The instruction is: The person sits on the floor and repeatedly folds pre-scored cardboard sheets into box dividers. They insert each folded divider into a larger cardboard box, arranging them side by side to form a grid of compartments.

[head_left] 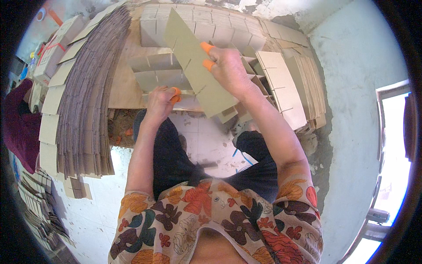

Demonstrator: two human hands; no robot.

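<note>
Head view shows your right hand (231, 68) with its orange-tipped fingers clamped on the right side of a slotted cardboard strip (195, 72), which slants over the front edge of the wooden table (121, 90). Your left hand (161, 101) curls at that front edge, beside cardboard dividers (151, 62); I cannot tell whether its fingers grip one. Bundled strips (239, 34) line the far edge, a long cardboard stack (90, 88) the left edge, and slotted sheets (283, 86) the right.
</note>
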